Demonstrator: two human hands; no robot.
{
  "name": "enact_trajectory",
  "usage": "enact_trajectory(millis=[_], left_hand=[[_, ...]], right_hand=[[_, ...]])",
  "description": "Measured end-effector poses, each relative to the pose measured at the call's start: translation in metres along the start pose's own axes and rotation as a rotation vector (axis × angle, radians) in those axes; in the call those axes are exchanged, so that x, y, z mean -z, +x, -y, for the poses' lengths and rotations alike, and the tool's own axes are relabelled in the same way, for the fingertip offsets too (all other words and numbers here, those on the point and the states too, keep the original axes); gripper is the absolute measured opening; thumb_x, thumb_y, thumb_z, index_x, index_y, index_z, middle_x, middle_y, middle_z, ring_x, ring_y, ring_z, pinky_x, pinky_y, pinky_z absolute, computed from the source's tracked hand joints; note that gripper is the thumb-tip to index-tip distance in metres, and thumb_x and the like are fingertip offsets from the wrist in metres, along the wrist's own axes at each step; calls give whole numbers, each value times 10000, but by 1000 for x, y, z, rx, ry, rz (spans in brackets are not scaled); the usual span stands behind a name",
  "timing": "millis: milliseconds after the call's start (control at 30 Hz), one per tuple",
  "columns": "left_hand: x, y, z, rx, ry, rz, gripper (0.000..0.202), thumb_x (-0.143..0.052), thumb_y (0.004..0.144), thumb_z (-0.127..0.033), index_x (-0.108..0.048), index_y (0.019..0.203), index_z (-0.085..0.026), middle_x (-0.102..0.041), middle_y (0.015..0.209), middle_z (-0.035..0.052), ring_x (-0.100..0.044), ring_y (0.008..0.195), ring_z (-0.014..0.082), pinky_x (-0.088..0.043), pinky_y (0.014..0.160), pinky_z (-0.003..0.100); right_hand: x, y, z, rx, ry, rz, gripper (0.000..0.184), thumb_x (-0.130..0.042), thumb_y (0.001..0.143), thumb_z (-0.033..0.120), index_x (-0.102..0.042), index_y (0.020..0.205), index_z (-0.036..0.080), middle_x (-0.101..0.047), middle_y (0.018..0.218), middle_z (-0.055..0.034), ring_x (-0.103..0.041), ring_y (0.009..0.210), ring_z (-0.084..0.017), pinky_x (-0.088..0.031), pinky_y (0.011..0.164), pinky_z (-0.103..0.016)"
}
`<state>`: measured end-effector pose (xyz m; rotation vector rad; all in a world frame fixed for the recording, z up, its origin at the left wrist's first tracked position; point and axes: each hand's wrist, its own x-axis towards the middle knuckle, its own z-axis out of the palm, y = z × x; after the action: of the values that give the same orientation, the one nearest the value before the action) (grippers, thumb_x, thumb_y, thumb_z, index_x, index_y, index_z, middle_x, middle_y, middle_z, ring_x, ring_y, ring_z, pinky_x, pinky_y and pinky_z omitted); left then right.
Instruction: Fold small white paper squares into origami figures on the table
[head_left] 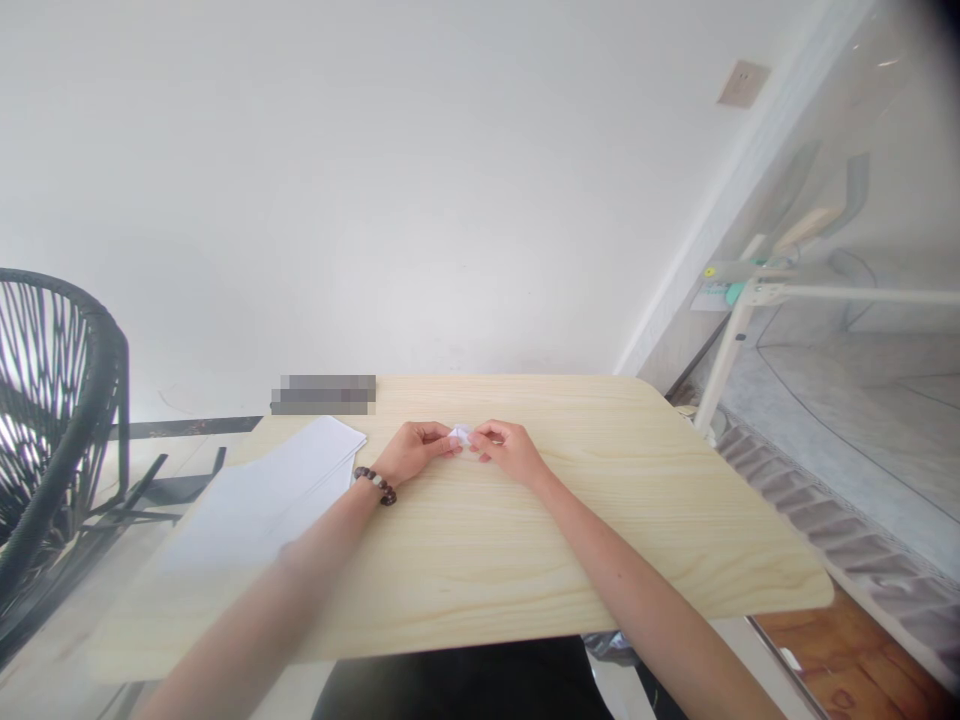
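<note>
Left hand (409, 452) and right hand (511, 452) pinch one small folded white paper (460, 433) between them
From where I stand, both grips look narrow, at opposite sides of it, over the wood-grain table (615, 510); an uneven tug could tear it or skew a fold. The left forearm (300, 575), below its beaded bracelet (376, 484), crosses white paper sheets (262, 490), so a careless sweep might drag them; left of the table stands a woven-cord chair (111, 370)
</note>
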<state>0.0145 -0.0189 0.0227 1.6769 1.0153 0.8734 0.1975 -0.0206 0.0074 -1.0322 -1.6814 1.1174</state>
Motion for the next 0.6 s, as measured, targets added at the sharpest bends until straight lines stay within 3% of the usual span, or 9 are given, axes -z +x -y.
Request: enact_trajectory(millis=[600], left_hand=[[-4, 2, 2, 52, -198, -4, 342, -592, 633, -398, -578, 820, -112, -638, 767, 62, -593, 711, 164, -479, 682, 310]], right_hand=[[-1, -1, 0, 28, -20, -14, 216, -528, 676, 367, -544, 724, 157, -574, 704, -16, -538, 619, -103, -495, 526, -231]])
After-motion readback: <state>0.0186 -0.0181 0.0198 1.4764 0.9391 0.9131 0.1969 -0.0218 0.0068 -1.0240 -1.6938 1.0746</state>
